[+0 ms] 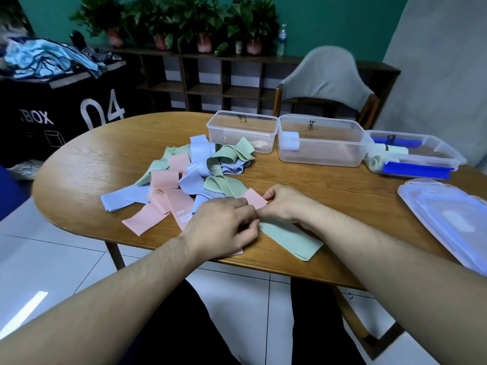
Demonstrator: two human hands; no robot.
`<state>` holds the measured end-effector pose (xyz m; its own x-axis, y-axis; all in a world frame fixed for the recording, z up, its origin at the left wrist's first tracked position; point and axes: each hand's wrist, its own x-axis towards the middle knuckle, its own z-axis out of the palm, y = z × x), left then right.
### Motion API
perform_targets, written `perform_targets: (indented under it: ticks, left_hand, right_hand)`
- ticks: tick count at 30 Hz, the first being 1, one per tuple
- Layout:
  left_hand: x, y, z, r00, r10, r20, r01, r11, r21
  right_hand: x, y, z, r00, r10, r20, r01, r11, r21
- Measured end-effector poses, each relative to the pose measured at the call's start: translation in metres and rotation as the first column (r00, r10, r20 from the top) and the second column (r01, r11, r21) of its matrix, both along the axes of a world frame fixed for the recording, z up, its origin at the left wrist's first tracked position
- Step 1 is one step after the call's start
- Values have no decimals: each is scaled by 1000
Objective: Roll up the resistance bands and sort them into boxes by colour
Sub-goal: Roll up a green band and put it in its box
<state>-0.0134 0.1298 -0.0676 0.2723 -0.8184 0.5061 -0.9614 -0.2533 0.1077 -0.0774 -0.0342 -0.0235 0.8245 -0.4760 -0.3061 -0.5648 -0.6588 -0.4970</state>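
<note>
Both hands meeting at the far end of a flat green band (292, 239), near table edge; left hand (224, 225) and right hand (286, 204) pinching that end; long axis trailing near-right, toward the body; green box (411, 154) far right, nearer the right hand.

Your pile of bands (195, 169) is pink, light blue and soft green. The flat band (292, 239) by your hands is green, and the one (255, 198) at your fingertips is pink. Your table (110, 154) is brown wood with fine grain lines. The three boxes (243, 131) are clear plastic with dark writing on them. The right box (411, 156) has bright blue clips. The lids (448, 219) look clear with a blue tint.
</note>
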Motion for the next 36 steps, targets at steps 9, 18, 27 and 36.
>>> perform_targets:
  ticks: [9, 18, 27, 36]
  left_hand:
    - [2, 3, -6, 987, 137, -88, -136, 990, 24]
    - [3, 0, -5, 978, 163, -130, -159, 986, 42]
    - [1, -2, 0, 979, 197, -56, -190, 975, 115]
    - [-4, -25, 2, 976, 186, 115, -204, 963, 176]
  right_hand:
    - [-8, -1, -7, 998, 54, 42, -55, 998, 14]
    - [0, 6, 12, 996, 60, -59, -65, 995, -79]
    - [-19, -21, 5, 998, -59, 18, 57, 995, 81]
    - [-72, -68, 16, 948, -184, 258, 78, 925, 372]
